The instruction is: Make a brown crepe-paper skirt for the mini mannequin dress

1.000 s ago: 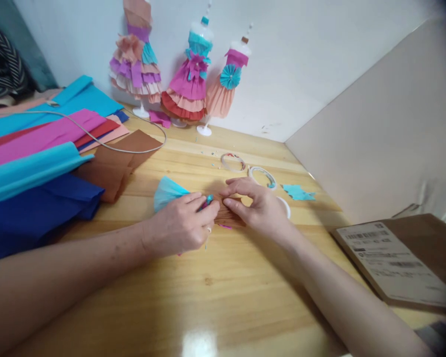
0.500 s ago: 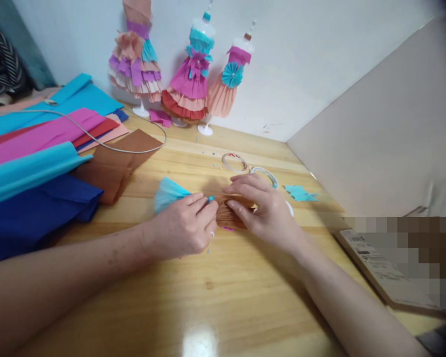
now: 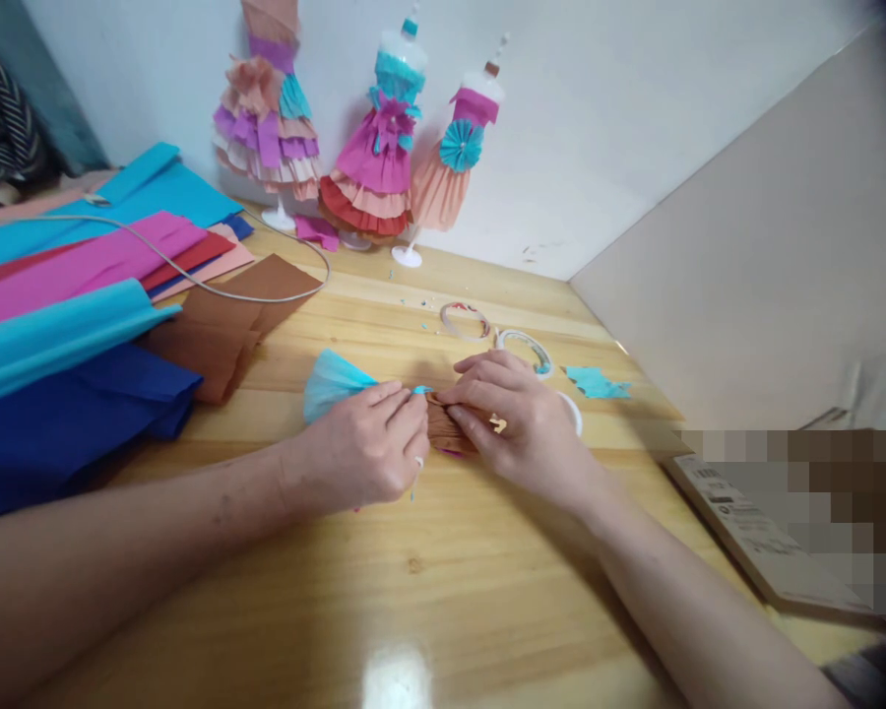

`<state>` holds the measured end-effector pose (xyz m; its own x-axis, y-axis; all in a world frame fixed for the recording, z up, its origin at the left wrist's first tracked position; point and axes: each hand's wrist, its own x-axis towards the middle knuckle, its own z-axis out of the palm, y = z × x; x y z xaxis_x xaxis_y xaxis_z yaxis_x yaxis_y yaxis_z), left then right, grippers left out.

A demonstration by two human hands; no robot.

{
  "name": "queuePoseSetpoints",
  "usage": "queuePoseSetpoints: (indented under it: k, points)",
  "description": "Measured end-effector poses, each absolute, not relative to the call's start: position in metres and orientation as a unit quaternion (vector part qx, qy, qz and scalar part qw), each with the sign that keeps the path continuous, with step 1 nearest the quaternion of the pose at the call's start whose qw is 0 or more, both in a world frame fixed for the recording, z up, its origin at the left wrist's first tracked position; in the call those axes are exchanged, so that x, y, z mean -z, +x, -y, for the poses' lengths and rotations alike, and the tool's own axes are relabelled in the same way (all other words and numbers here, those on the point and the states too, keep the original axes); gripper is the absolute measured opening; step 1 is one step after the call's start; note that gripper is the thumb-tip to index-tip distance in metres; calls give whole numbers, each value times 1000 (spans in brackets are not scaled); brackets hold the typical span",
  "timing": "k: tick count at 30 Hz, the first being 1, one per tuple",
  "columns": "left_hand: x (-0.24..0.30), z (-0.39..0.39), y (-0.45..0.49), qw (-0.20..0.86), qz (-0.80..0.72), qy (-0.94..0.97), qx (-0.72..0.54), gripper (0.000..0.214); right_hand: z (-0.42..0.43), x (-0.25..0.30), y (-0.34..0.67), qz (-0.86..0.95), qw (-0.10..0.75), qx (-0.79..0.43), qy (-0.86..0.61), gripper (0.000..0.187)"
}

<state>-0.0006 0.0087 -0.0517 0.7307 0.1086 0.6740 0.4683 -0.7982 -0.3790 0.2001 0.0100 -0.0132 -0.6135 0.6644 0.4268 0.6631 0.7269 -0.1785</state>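
Gripping blue paper [image 3: 331,387] in my left hand [image 3: 365,443], right hand [image 3: 521,423] pinching an edge of brown paper [image 3: 447,425], I have tabletop [image 3: 458,591] nearer me.

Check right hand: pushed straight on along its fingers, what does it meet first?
The brown pleated paper, which the right hand seems to touch; past it, the left hand or the small blue piece beside it. Depth is unclear from one view.

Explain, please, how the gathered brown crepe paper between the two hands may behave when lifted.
The gathered brown crepe paper probably flexes easily, given its many fine folds. It is likely light, as it looks like thin sheet. Hard pulling might tear it where the right hand touches it.
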Motion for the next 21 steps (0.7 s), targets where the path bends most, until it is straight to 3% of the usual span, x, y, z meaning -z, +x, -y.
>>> queuePoseSetpoints:
  k: [9,17,21]
  points:
    - [50,-8,-1,253,160,-891,342,24,-8,11,199,911,221,-7,-348,21]
    - [52,-10,-1,254,137,-896,339,25,-18,8,216,854,302,-73,-418,13]
    - [51,-10,0,254,134,-894,344,28,-22,11,215,831,289,-127,-457,9]
